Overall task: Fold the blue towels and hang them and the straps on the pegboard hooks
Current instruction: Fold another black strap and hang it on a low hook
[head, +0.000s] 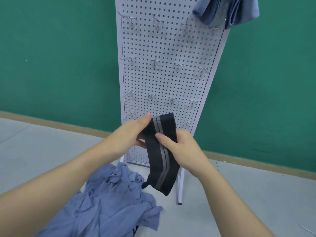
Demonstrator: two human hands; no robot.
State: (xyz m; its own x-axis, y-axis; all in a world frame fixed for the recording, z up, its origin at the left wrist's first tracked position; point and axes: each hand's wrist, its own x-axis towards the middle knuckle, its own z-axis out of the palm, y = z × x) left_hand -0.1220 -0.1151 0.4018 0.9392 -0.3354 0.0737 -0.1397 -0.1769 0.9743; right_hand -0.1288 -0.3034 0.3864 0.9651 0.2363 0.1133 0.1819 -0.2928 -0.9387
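Crumpled blue towels [109, 202]; hands [159, 139] pinch striped strap [162, 161].

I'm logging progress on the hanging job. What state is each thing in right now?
Black strap: held up in front of the pegboard, not yet hung.
Left hand: grips the strap's upper end.
Right hand: pinches the strap's middle.
Blue towels on the floor: crumpled, unfolded.
Blue towel up top: folded, hanging at the pegboard.
Pegboard: upright, visible hooks bare.
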